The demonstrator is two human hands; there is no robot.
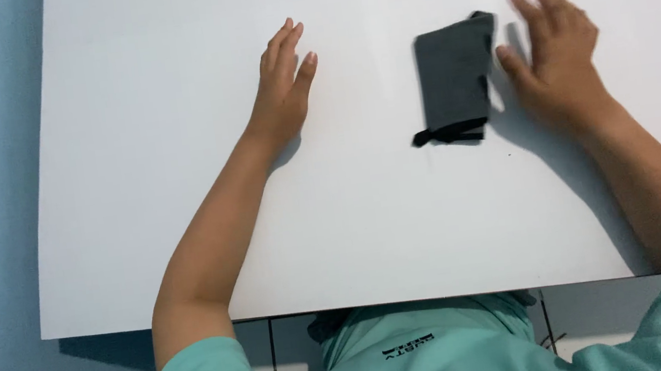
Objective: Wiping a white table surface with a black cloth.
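Two bare hands flat on white table (183,230), left hand (281,90) fingers together, empty, right hand (556,54) open, just beside folded dark grey cloth (454,76) lying between them

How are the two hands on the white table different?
The left hand lies flat on the bare white table, apart from the folded dark grey cloth; the right hand sits right beside the cloth. The left hand's fingers are together; the right's spread wider. Both are open and hold nothing.
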